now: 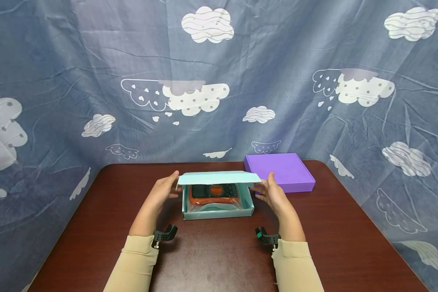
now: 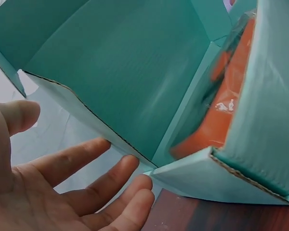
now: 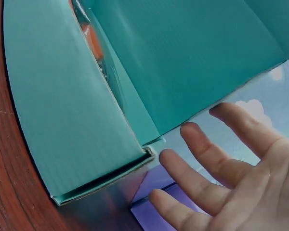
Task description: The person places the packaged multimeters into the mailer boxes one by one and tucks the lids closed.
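Observation:
A teal cardboard box (image 1: 219, 214) sits at the middle of the table with its lid (image 1: 219, 177) partly raised. Inside lies an orange and black multimeter (image 1: 213, 194) with a round dial, wrapped in clear plastic. My left hand (image 1: 159, 194) is at the box's left side. In the left wrist view its fingertips (image 2: 130, 164) touch or nearly touch the lid's side edge, fingers spread. On the other side, my right hand (image 1: 276, 196) has extended fingers against or close to the lid's right edge; the right wrist view shows these fingers (image 3: 202, 144) apart, gripping nothing.
Behind the right hand, a closed purple box (image 1: 281, 170) lies at the back right of the brown table (image 1: 211, 255). A blue cloth (image 1: 219, 134) with cloud patterns hangs behind and around the table. Each wrist carries a black camera mount (image 1: 164, 234).

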`<act>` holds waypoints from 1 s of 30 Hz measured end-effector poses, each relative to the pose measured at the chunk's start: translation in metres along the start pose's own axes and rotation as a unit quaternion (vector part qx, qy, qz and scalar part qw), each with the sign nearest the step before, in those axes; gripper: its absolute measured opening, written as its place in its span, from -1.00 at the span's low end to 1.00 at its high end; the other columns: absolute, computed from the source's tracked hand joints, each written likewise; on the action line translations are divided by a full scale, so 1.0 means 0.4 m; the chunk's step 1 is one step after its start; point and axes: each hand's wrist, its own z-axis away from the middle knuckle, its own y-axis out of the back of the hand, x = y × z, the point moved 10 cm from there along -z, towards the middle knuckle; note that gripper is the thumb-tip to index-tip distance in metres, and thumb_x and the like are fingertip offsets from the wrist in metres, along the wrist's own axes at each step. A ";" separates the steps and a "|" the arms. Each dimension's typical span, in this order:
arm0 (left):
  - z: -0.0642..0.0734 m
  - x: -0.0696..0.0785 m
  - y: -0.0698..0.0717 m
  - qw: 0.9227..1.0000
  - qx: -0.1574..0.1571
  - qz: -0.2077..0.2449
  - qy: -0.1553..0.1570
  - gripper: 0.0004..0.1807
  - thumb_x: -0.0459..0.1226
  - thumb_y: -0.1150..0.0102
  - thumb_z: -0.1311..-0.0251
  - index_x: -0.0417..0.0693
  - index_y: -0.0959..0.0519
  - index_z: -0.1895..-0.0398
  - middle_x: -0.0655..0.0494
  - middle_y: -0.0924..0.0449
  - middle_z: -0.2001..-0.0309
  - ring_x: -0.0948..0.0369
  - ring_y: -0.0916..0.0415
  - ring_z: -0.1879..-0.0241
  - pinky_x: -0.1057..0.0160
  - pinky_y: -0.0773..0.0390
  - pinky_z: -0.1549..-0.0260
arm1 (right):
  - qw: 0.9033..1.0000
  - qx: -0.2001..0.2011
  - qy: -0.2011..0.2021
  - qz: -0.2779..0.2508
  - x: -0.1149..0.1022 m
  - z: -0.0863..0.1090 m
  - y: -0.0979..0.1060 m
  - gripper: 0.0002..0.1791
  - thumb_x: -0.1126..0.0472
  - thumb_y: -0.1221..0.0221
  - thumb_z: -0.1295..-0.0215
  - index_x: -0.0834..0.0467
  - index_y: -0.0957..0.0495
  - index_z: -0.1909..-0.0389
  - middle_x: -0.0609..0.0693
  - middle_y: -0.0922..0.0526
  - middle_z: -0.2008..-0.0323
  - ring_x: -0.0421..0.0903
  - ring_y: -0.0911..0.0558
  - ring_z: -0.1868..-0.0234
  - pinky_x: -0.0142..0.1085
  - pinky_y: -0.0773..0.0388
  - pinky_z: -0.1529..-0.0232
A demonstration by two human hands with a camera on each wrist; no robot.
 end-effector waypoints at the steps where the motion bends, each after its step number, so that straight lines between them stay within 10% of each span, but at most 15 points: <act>1: 0.000 -0.002 0.001 1.000 0.000 0.000 0.004 -0.30 0.13 0.04 -0.54 -0.36 -0.52 -0.29 -0.29 -0.61 -0.12 -0.13 -0.60 -0.07 -0.09 -0.60 -0.06 | 1.000 -0.012 -0.001 -0.012 -0.001 0.001 -0.004 0.10 -0.33 0.83 -0.49 0.53 -0.09 -0.49 0.53 -0.17 -0.45 0.43 -0.18 -0.48 0.25 -0.11 -0.43; 14: 0.001 -0.012 -0.012 0.998 -0.045 -0.042 0.013 -0.30 0.09 -0.10 -0.48 -0.30 -0.46 -0.38 -0.25 -0.54 -0.21 -0.10 -0.52 -0.16 -0.04 -0.56 -0.06 | 0.996 -0.044 -0.005 0.073 -0.033 0.019 -0.029 0.18 -0.48 0.79 -0.41 0.42 -0.08 -0.55 0.40 -0.23 -0.47 0.27 -0.15 -0.52 0.28 0.02 -0.45; 30: -0.011 -0.013 -0.017 0.999 -0.023 -0.036 0.004 -0.43 -0.04 -0.05 -0.52 -0.25 -0.47 -0.38 -0.22 -0.52 -0.22 -0.07 -0.51 -0.11 -0.03 -0.55 -0.05 | 0.991 -0.024 0.006 0.131 -0.035 -0.010 -0.052 -0.28 -0.08 0.27 -0.69 0.41 -0.08 -0.55 0.37 -0.13 -0.53 0.25 -0.10 -0.53 0.24 -0.03 -0.46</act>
